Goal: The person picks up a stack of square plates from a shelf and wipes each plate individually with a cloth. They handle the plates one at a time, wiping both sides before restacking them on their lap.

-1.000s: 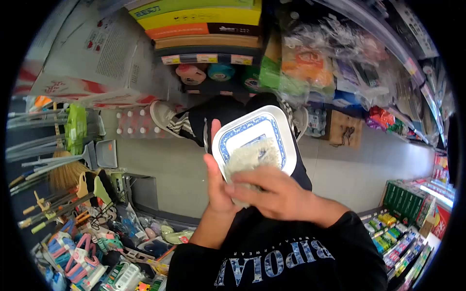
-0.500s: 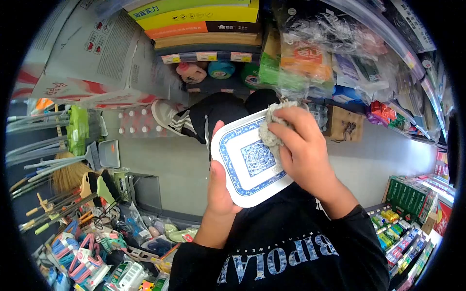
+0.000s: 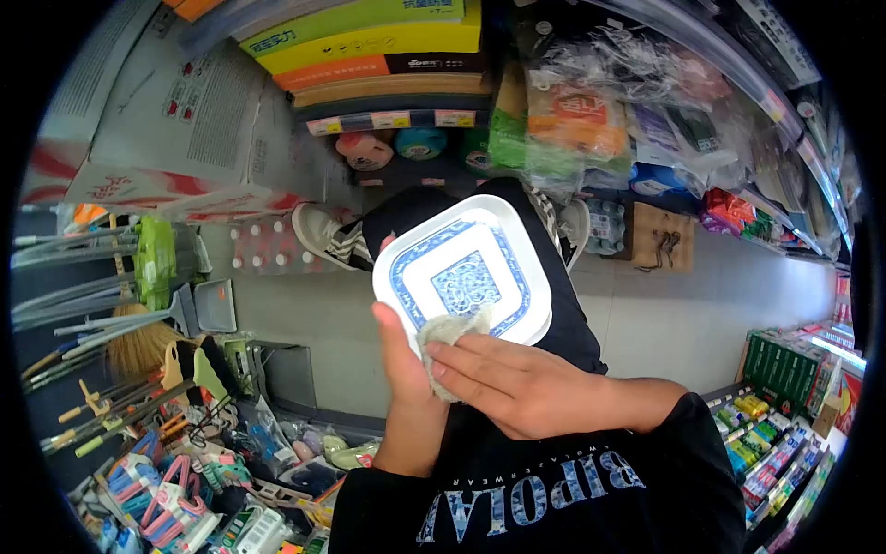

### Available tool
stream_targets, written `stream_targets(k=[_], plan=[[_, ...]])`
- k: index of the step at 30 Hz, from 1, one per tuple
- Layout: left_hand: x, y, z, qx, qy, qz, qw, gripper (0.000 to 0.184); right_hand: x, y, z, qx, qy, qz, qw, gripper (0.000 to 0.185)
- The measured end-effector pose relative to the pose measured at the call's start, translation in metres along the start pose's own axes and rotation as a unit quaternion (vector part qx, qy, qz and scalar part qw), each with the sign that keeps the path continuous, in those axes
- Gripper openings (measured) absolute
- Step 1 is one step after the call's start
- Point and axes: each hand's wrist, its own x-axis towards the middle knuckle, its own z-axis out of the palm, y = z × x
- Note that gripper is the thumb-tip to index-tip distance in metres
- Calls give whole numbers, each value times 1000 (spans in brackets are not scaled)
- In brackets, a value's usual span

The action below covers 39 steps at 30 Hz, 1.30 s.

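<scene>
A white square tray (image 3: 526,235) with a blue patterned border and a blue centre square is held up in front of me, tilted toward the camera. My left hand (image 3: 408,365) grips its left edge, thumb along the near rim and the other fingers mostly hidden beneath. Under the fingers of my right hand (image 3: 517,383) is a grey fluffy cloth (image 3: 450,331), pressed on the tray's near corner close to my left thumb. The tray's rim looks doubled on the right, so a second tray may lie underneath; I cannot tell.
Beyond the tray stands a shelf with stacked boxes (image 3: 369,42) and plastic-wrapped packs (image 3: 577,120). Large cartons (image 3: 175,120) rise at upper left. Brooms and mops (image 3: 138,342) and hangers (image 3: 166,494) are on the left. Small packaged goods (image 3: 766,452) fill a rack at lower right.
My right hand has moved the cloth from the tray's far right corner down to its near left corner. The tray has shifted slightly and turned in my left hand.
</scene>
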Motion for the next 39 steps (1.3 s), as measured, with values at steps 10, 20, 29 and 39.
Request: stream_targets(k=[10,20,29,39], plan=[[-6,6,-6,-3,54,70,996,69,4,8,10,-18,68,28,997,52],[-6,14,8,21,-7,135,991,94,-37,30,-30,348,344,216,845,24],[-7,18,-6,2,-16,109,994,75,-59,56,-68,482,493,154,708,21],[-15,-1,13,-57,14,64,996,79,-18,28,-46,-56,214,99,970,22]])
